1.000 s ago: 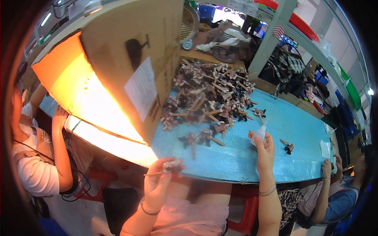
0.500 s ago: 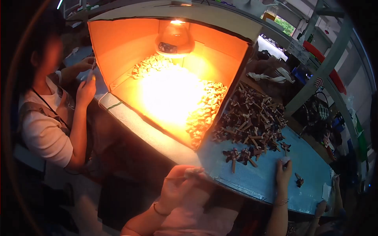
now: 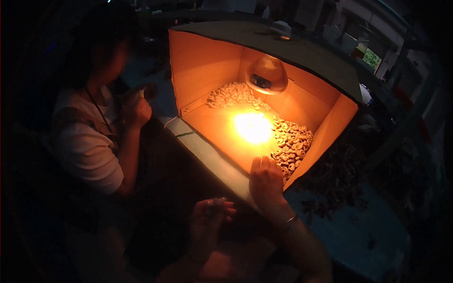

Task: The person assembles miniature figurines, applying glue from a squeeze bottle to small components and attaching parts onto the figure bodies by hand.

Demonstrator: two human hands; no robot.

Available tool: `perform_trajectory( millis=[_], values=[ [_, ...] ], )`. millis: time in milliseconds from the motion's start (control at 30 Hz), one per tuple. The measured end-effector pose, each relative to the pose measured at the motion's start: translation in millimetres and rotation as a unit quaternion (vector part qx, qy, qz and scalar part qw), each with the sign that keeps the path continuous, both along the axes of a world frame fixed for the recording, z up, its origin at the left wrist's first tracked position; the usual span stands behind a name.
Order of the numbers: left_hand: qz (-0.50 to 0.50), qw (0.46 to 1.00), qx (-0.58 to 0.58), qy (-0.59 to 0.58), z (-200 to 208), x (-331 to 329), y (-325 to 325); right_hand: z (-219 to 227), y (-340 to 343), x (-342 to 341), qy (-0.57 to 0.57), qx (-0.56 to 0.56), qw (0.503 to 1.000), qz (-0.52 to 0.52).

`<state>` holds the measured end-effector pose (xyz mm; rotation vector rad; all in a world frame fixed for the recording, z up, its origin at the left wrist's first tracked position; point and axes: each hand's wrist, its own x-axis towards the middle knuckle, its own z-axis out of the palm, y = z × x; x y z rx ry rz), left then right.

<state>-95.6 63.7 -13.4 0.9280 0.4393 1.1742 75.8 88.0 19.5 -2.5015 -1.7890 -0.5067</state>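
My right hand (image 3: 266, 181) reaches over the front edge of an open cardboard box (image 3: 207, 134), beside a heap of small ring-like pieces (image 3: 293, 144) on its right side. Its fingers are bent and close together, with the tips turned away, so anything in them is hidden. Lower and to the left, in shadow, my left hand (image 3: 207, 219) is held up, fingers partly curled around a small pale piece (image 3: 218, 202). That piece is too dim to name. A lamp (image 3: 267, 75) hangs inside the box and throws a bright patch on its floor.
More small pieces (image 3: 233, 94) lie at the box's back left. A pale ledge (image 3: 207, 151) runs along its front. To the right, a blue table (image 3: 363, 240) carries a dim pile of dark stick-like pieces (image 3: 339, 184). A co-worker (image 3: 96, 141) sits at the left, hands raised.
My right hand has moved left and away from me, from the blue table to the box. My left hand is slightly lower. The view has shifted and darkened around the lamp.
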Motion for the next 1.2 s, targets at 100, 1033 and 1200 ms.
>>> perform_trajectory(
  millis=[100,1033,1200],
  values=[
    [-0.014,0.999,0.007,0.049,-0.5,-8.3,0.0,-25.7,51.6,43.7,-0.069,0.029,0.974,-0.216],
    [-0.313,0.948,0.056,0.01,4.0,50.9,-50.7,14.1,-168.1,26.3,0.478,0.375,0.778,0.159],
    [-0.42,0.906,0.039,-0.031,7.7,67.5,-71.0,12.2,-198.3,32.1,0.569,0.381,0.709,0.166]
  ],
)
